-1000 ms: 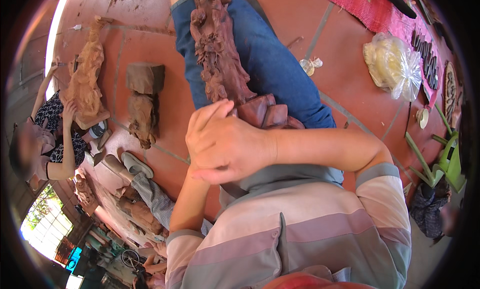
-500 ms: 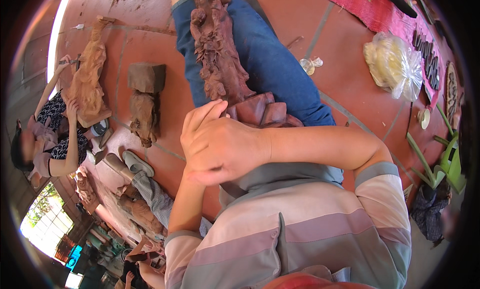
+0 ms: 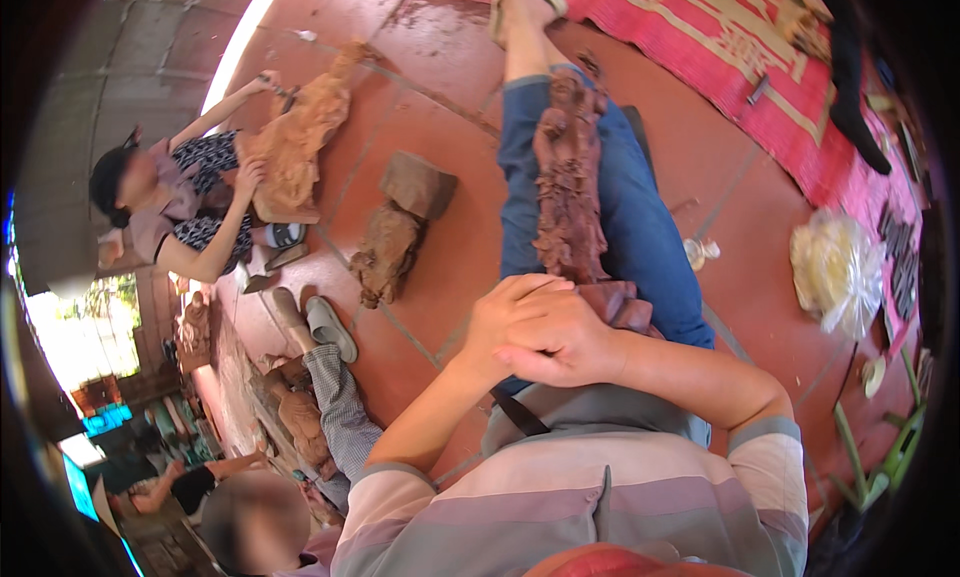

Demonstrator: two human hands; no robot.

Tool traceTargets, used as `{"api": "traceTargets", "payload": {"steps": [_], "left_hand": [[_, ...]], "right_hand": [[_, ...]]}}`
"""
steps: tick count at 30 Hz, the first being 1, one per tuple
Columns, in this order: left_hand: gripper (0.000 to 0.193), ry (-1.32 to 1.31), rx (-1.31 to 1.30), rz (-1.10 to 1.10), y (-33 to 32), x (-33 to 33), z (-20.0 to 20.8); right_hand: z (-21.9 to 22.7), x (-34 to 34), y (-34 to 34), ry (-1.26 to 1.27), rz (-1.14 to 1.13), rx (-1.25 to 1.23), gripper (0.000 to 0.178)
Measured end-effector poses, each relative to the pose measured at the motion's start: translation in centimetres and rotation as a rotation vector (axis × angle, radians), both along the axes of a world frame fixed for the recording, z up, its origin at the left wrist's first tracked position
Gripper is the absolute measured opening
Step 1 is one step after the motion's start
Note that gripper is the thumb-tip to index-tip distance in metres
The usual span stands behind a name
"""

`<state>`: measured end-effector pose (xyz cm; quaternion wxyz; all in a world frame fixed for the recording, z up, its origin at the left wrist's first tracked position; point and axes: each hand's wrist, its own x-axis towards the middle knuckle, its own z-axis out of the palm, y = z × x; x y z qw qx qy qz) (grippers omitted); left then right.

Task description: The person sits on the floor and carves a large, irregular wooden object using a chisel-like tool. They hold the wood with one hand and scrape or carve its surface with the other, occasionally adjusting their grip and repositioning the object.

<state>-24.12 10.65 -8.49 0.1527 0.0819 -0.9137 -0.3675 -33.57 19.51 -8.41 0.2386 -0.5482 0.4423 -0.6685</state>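
A dark reddish carved wooden statue [image 3: 570, 187] lies lengthwise along my blue-trousered legs, its blocky base [image 3: 615, 302] toward my body. At the near end of that base my hands rest one over the other. My left hand [image 3: 495, 322] is underneath, partly covered, with its visible fingers stretched out beside the base. My right hand [image 3: 565, 337] lies across it, fingers folded over the left hand and thumb pointing left. No tool shows in either hand. Whether the covered fingers touch the statue cannot be seen.
At left, a seated co-worker [image 3: 200, 197] holds a lighter wooden statue [image 3: 305, 142]. A wood block [image 3: 418, 184] and a rough carving [image 3: 385, 252] lie on the tiles. At right are a pink-red mat [image 3: 690, 47], a clear plastic bag [image 3: 835, 267] and dark tools [image 3: 898, 262].
My view has turned and shifted, so the statue and my hands appear farther right and lower. My right hand stays over my left. Another person's head now shows at lower left.
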Motion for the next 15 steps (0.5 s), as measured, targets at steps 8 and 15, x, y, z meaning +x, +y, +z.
{"api": "traceTargets", "payload": {"steps": [8, 15], "left_hand": [[0.038, -0.047, 0.091, -0.004, 0.0, 1.1, -0.5], [0.035, -0.014, 0.093, 0.04, 0.4, 1.2, -2.1]], "right_hand": [[0.6, -0.2, 0.5, 0.059, 0.047, -0.008, 0.022], [0.8, 0.2, 0.6, 0.127, 0.046, -0.038, 0.021]]}}
